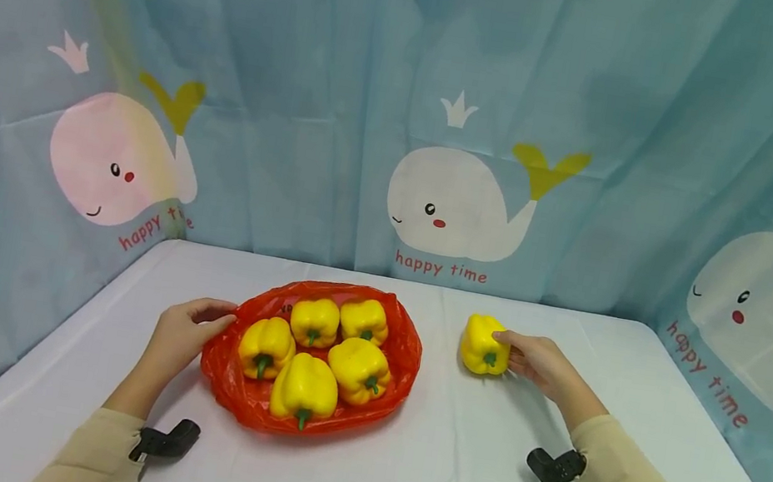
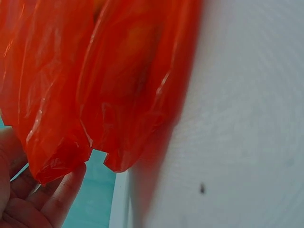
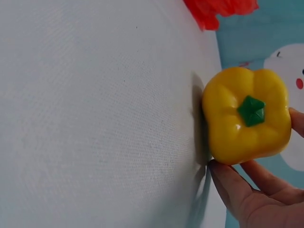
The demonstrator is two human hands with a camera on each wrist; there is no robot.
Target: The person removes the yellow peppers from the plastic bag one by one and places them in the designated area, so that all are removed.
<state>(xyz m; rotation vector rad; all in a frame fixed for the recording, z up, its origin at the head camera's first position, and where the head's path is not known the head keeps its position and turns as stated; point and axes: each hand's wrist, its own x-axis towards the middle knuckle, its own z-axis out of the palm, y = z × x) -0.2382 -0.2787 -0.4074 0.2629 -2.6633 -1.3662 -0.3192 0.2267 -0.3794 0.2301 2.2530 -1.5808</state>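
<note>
A red plastic bag [image 1: 405, 362] lies spread on the table with its mouth open, and several yellow bell peppers [image 1: 306, 388] with green stems sit inside. At the bag's left rim, my left hand [image 1: 183, 335] pinches the plastic between thumb and fingers; the left wrist view shows the fingers [image 2: 64, 197] against the crinkled red edge. To the right of the bag, a single yellow bell pepper [image 1: 480, 344] is on or just above the table. My right hand [image 1: 541, 365] grips it from its right side, with thumb and fingers [image 3: 228, 183] around it.
A white cloth [image 1: 425, 475] covers the table. Blue curtains [image 1: 341, 141] printed with whales stand behind and at both sides. Each sleeve carries a black wrist camera, the left one [image 1: 168, 440] near the bag's lower left and the right one [image 1: 556, 466] above the cloth.
</note>
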